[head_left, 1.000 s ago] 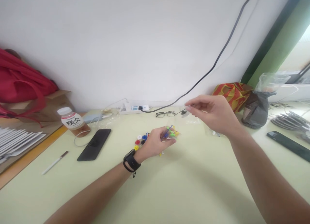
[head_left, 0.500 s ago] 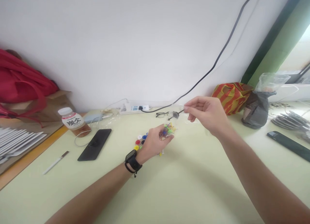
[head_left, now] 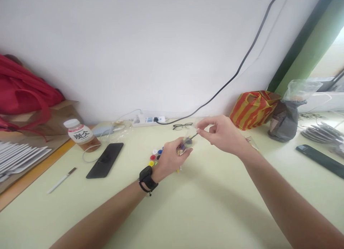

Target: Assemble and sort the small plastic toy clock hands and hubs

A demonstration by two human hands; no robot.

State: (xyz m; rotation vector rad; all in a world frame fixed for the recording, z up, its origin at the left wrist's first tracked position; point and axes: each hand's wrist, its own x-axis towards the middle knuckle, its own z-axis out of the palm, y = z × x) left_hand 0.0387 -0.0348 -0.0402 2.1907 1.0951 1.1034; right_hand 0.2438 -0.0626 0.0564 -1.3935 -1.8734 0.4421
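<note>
My left hand (head_left: 170, 159), with a black watch on its wrist, is closed round a small clear bag of coloured pins (head_left: 185, 145), held just above the pale green table (head_left: 188, 206). My right hand (head_left: 221, 134) pinches a small dark pin (head_left: 191, 138) by its stem between thumb and forefinger. The pin's head sits right at the bag's mouth. A few coloured round pieces (head_left: 155, 157) in red, blue, white and yellow lie on the table behind my left hand.
A black phone (head_left: 105, 160), a drink bottle (head_left: 82, 135) and a white pen (head_left: 61, 180) lie at the left. Glasses (head_left: 182, 126) and a power strip (head_left: 148, 120) sit by the wall. At the right are a striped bag (head_left: 252, 107), a grey bag (head_left: 286, 121) and a remote (head_left: 319, 161).
My right hand has moved down and to the left with the pin, from above the glasses to the bag's mouth. My left hand has stayed almost in place with the bag.
</note>
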